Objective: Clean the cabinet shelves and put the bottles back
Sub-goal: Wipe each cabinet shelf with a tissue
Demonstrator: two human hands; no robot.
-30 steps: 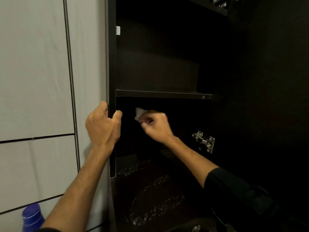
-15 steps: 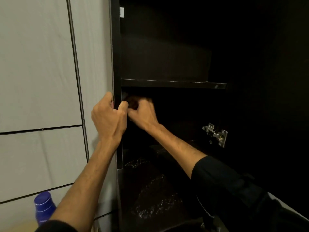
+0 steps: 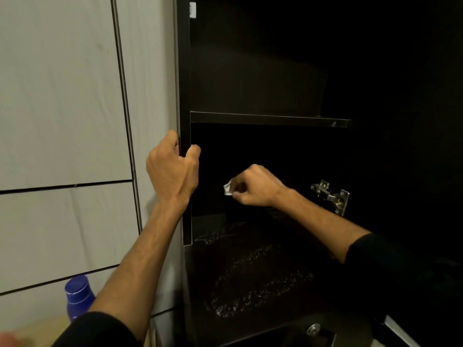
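- Dark cabinet side panel (image 3: 185, 96) is gripped by left hand (image 3: 172, 169).
- Small white wipe (image 3: 227, 189) is pinched by right hand (image 3: 255, 187) below dark shelf (image 3: 269, 119).
- Blue-capped bottle (image 3: 79, 298) is partly hidden behind left forearm; metal hinge (image 3: 330, 196) is seen near right wrist.

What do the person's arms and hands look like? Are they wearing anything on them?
Both hands are bare: no gloves, rings or watch show on the left hand or the right hand. The forearms are bare too. Each arm has a black sleeve pushed up near the elbow, the left sleeve at the bottom of the picture and the right sleeve at the lower right.
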